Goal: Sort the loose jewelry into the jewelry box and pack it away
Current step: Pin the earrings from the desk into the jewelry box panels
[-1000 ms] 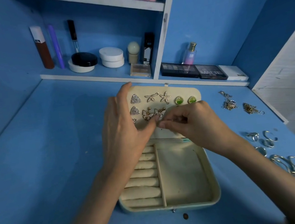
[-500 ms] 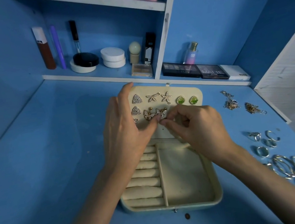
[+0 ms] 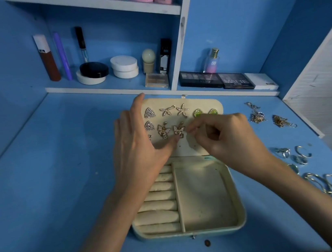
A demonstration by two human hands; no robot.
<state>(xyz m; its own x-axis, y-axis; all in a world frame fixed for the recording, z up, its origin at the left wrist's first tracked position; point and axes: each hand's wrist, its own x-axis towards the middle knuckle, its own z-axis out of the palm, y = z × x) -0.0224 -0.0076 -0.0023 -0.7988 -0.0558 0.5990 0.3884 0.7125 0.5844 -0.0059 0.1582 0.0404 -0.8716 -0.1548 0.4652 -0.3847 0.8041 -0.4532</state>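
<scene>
A cream jewelry box lies open on the blue desk, its lid folded back flat. Pinned on the lid are triangle earrings, starfish earrings, green earrings and two butterfly earrings. My left hand lies spread on the lid's left side, thumb tip just under the right butterfly. My right hand hovers over the lid, its fingertips pinched together beside that butterfly; I see nothing between them. The ring rolls and the big compartment hold nothing.
Loose chains, rings and hoop bangles lie on the desk to the right of the box. Cosmetics, eyeshadow palettes and a perfume bottle fill the back shelf. A white cabinet bounds the right side.
My right hand's pinched fingertips have drawn slightly to the right of the butterfly earring. My left hand stays on the lid.
</scene>
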